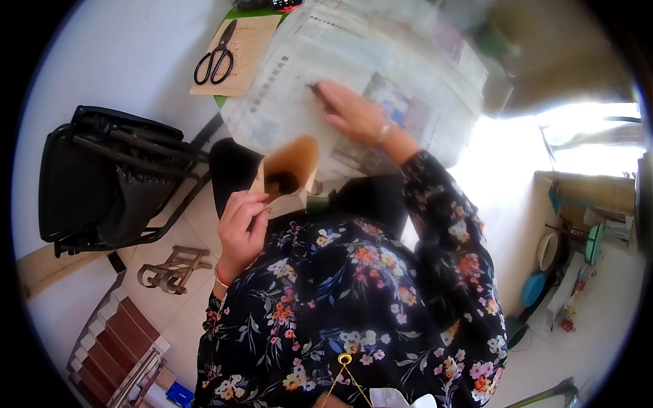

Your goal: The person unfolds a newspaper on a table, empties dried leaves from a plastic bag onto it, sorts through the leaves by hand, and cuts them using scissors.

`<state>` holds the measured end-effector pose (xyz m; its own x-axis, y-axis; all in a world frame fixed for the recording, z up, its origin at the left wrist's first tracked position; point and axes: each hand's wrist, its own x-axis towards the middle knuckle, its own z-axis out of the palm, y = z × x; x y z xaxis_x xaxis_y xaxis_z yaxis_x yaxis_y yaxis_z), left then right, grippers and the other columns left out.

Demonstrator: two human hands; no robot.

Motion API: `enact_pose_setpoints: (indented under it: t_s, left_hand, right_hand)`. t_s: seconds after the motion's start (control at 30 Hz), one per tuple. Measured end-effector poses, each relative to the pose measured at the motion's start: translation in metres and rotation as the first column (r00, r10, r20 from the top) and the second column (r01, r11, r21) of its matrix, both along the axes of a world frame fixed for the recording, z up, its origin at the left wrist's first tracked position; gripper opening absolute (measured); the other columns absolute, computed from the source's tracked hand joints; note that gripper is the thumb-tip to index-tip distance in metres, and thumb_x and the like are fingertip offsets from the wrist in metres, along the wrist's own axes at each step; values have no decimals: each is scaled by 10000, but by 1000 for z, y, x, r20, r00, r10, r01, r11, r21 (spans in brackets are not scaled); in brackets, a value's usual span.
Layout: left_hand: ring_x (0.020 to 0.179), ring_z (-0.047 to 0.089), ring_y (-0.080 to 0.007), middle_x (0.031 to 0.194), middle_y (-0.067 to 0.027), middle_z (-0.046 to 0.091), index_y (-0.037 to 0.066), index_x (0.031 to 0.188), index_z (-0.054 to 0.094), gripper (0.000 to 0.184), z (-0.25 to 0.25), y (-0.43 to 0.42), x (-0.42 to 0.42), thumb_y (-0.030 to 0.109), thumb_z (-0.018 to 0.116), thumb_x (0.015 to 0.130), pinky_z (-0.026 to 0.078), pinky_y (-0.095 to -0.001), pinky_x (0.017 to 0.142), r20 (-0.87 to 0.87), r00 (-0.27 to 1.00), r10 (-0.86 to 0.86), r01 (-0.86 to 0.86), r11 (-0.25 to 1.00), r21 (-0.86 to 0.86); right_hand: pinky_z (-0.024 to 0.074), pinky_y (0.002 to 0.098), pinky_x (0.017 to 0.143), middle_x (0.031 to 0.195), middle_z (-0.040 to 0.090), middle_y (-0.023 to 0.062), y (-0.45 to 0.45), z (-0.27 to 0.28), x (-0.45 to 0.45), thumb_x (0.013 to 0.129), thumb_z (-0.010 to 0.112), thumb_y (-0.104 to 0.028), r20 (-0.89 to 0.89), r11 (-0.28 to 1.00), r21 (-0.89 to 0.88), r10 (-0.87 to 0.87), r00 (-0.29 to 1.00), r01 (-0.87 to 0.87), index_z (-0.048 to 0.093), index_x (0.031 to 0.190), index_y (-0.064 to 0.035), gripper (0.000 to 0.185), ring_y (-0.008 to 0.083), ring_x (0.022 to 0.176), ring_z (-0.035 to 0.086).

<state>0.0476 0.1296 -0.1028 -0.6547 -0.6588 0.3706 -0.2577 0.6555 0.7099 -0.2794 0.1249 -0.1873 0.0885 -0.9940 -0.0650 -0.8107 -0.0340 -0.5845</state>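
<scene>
Here, in the head view, the person sits close against a worktop [250, 12] whose green edge shows at the upper left; most of it is covered with newspaper [360, 64]. The left hand [241, 228], with a red band at its wrist, is partly closed, thumb and fingers pinching the near rim of a paper bag [299, 160]. The bag is over the lap, just off the near edge of the newspaper, its mouth spread and facing up, with a dark patch inside that is too unclear to make out.

The right hand [352, 117] reaches out low over the newspaper, fingers nearly straight and close together, pointing left. A small dark thing [325, 98] shows at the fingertips; whether the hand grips it or merely touches it, I cannot tell. A pale bracelet [386, 131] circles that wrist.

Left of the newspaper, scissors [222, 49] lie on a brown sheet [253, 54], handles toward the person and blades nearly together. Beyond the worktop, a black chair [112, 177] stands at the left, with a wooden frame [178, 262] on the floor near it.
</scene>
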Motion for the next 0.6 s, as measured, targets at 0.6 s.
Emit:
enact_pose_setpoints:
  t_s: [0.6]
  left_hand:
    - [809,620,-291,915,-120,661,6,827,615,132,-28,13,-11,-58,694,743,514,-345,698,-103,991,-84,87,996,23]
  right_hand:
    - [169,404,1193,1548,247,217,-29,-26,9,911,577,-384,-202,973,-205,-144,969,102,229,1484,33,790,335,1452,200]
